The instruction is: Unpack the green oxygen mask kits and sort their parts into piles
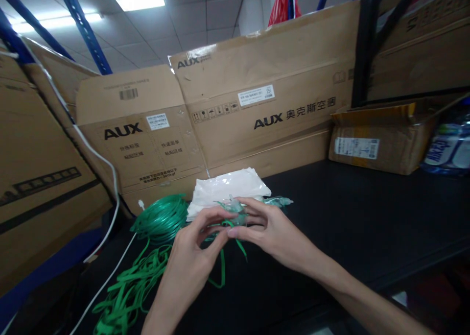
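Both hands meet over the black table (348,217). My left hand (194,256) pinches a thin green strap (222,271) that loops down beneath the fingers. My right hand (268,229) grips a small clear green-tinted plastic piece (235,208), with its thumb and fingers closed over it. A similar clear piece (279,201) lies just behind the right hand. A stack of white plastic bags (227,188) rests right behind both hands.
A coil of green tubing (161,220) and a loose pile of green straps (125,291) lie at the left. A white cable (110,178) hangs there. Large cardboard boxes (264,95) wall the back; a small box (378,139) and water bottles (450,146) stand at the right.
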A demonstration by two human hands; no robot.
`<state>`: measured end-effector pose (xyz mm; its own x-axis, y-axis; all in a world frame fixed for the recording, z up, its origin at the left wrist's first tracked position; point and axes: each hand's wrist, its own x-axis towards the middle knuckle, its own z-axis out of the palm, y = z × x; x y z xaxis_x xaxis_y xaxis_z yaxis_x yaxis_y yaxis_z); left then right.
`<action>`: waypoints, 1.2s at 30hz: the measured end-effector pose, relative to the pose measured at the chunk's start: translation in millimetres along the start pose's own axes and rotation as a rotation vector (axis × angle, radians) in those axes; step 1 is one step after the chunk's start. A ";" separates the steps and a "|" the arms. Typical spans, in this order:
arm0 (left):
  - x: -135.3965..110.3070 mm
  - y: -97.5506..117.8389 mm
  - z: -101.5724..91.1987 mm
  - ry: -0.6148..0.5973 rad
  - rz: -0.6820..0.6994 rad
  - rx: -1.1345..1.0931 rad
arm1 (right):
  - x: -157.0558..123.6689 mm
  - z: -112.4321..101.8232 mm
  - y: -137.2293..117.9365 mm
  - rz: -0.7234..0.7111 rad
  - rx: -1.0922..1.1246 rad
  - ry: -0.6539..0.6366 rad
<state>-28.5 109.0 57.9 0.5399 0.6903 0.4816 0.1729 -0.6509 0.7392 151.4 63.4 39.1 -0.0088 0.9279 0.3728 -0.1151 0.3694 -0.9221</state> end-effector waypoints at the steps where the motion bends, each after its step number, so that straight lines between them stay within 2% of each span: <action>1: -0.4 1.4 0.4 -0.010 -0.008 -0.007 | 0.3 0.5 1.7 0.018 0.021 0.002; 4: -1.6 5.4 -0.4 -0.025 -0.027 0.002 | 1.4 -2.8 2.8 0.058 -0.011 0.023; 9: -2.8 7.6 -1.6 -0.010 -0.016 0.039 | 2.9 -11.5 2.0 -0.139 -0.282 0.119; 13: -0.8 1.2 -0.2 0.025 -0.027 -0.015 | 3.2 -12.1 6.2 -0.175 -0.395 0.112; 16: 0.1 -3.6 0.5 0.036 -0.008 -0.003 | 3.4 -11.0 8.2 -0.167 -0.303 0.063; 20: -0.9 -3.8 3.0 0.088 0.062 0.151 | 1.7 -8.4 5.9 -0.144 -0.263 0.000; 24: -0.9 -1.5 7.9 0.124 0.098 0.240 | -0.3 -5.5 5.2 -0.169 -0.364 0.069; 26: -1.0 -0.4 10.3 0.116 0.110 0.218 | -0.2 -4.4 7.2 -0.154 -0.341 0.086; 31: -3.0 3.5 14.4 0.157 0.099 0.113 | 2.1 -0.5 12.9 -0.049 -0.058 0.037; 36: -5.3 7.8 16.5 0.196 0.096 0.108 | 4.8 1.8 11.8 -0.002 -0.010 0.009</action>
<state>-16.4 95.1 53.4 0.3897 0.6649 0.6372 0.2215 -0.7393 0.6359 148.2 72.1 30.2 0.0006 0.9276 0.3735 -0.1056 0.3715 -0.9224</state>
